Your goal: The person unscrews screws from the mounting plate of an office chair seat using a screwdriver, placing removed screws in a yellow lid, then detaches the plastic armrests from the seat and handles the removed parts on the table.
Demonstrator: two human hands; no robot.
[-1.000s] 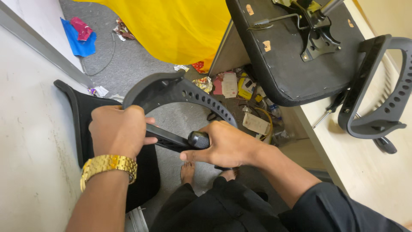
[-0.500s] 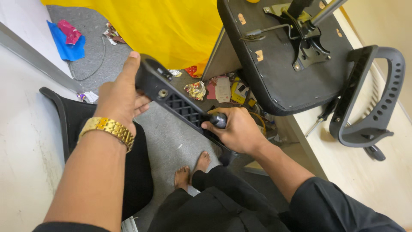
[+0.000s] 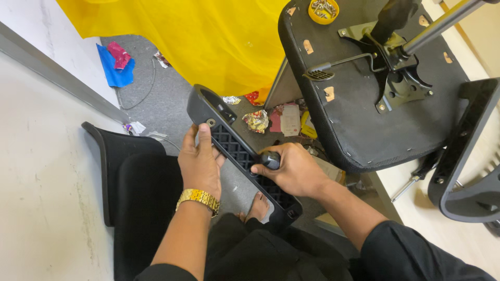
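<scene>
The black plastic armrest [image 3: 237,148] lies across your lap, above the grey floor [image 3: 156,112], its long axis running on a diagonal from the closed loop end at upper left, toward the yellow cloth [image 3: 208,36], down to the end near your bare foot [image 3: 258,205] at lower right, with the ribbed grid underside facing up at you. Your left hand [image 3: 200,164] sits on the near, left flank of that axis, fingers clenched over the edge and the thumb pressed flat up along the rim just below a small round hole. Your right hand [image 3: 294,169] comes in from the opposite flank, its fingers closed around the black tool handle [image 3: 271,158], which touches the grid about midway along the armrest. So both hands meet the part near its middle, the left one slightly closer to the loop end. Your left forearm reaches straight forward, gold watch [image 3: 199,199] at the wrist; your right forearm angles in from the lower right. The upturned chair seat [image 3: 354,119] stands on the worktop [image 3: 416,208] well apart to your right, beside a second armrest [image 3: 469,171].
</scene>
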